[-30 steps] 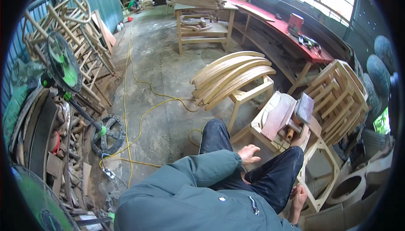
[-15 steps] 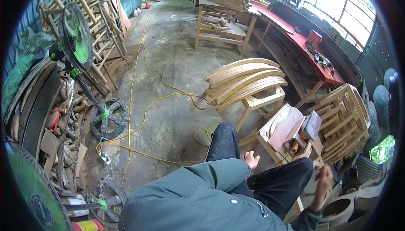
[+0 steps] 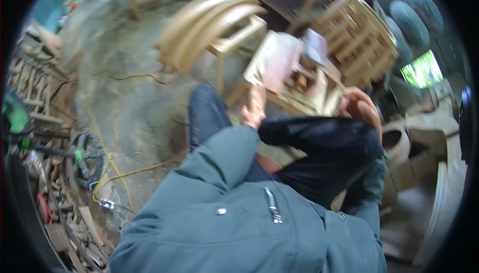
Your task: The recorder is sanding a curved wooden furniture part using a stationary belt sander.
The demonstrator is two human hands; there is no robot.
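While two hands (image 3: 255, 107) (image 3: 363, 107) flank one wooden stand (image 3: 290, 104); three bluish ovals (image 3: 409, 23) beyond.

Looks like a woodworking workshop, given curved wooden pieces (image 3: 199, 28) left of the low wooden stand (image 3: 292, 104), slatted frames (image 3: 357, 48) right of it and scrap wood (image 3: 59, 238) far left of it.

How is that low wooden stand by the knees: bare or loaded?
Loaded: the wooden stand has a pinkish slab and a grey block on top, though blur hides finer detail.
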